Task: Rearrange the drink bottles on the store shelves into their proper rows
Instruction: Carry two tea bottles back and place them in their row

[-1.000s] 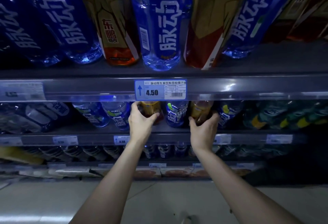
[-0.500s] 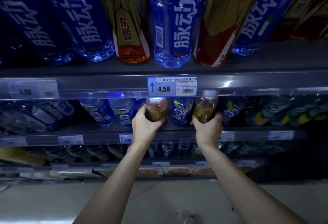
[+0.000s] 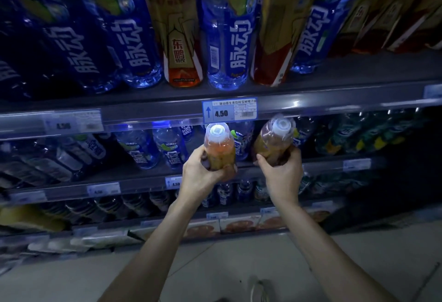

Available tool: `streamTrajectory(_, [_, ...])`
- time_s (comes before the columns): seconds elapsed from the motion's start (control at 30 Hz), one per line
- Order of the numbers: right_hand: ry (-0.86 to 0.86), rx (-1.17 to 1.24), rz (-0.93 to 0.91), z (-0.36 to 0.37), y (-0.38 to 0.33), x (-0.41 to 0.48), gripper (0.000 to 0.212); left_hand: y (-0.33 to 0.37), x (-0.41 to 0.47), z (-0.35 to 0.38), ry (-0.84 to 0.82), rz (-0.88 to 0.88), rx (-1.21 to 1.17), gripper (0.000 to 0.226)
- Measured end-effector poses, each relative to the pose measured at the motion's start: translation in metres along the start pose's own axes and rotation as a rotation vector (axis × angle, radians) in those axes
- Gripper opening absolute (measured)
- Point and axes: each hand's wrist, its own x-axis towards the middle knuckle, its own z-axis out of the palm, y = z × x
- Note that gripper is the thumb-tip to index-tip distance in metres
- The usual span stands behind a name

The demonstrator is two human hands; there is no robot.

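Observation:
My left hand [image 3: 203, 170] grips an amber drink bottle [image 3: 218, 148] with a clear cap, held out in front of the middle shelf [image 3: 134, 177]. My right hand [image 3: 282, 172] grips a second amber bottle [image 3: 273, 144], tilted a little to the right. Blue-labelled bottles [image 3: 167, 148] stand behind and to the left on that shelf. On the upper shelf [image 3: 311, 91], two amber bottles [image 3: 177, 38] [image 3: 279, 34] stand mixed among tall blue bottles [image 3: 229, 38].
A 4.50 price tag [image 3: 229, 110] sits on the upper shelf rail just above the held bottles. Green-yellow bottles [image 3: 358, 134] fill the middle shelf at right. Lower shelves hold small dark bottles [image 3: 239, 193] and flat packets [image 3: 239, 226]. Grey floor lies below.
Both hands have pulled the two amber bottles out of the middle shelf and toward me; their caps now show below the shelf rail. The view has tilted upward.

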Motion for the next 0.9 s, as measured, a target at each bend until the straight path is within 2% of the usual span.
streamTrajectory(0.1, [-0.017, -0.017, 0.010, -0.020, -0.008, -0.020, 0.048, 0.013, -0.015, -0.003, -0.036, 0.037, 0.004, 0.070])
streamTrajectory(0.43, [0.001, 0.002, -0.015, -0.075, -0.044, -0.046, 0.061, 0.063, -0.046, -0.011, -0.118, 0.084, 0.096, 0.054])
streamTrajectory(0.6, [0.033, 0.052, -0.096, -0.107, -0.080, -0.027, 0.052, 0.112, -0.040, -0.006, -0.141, 0.079, 0.116, 0.056])
streamTrajectory(0.9, [0.066, 0.024, -0.191, -0.168, -0.129, 0.046, 0.046, 0.208, -0.024, 0.029, -0.161, 0.238, 0.097, 0.054])
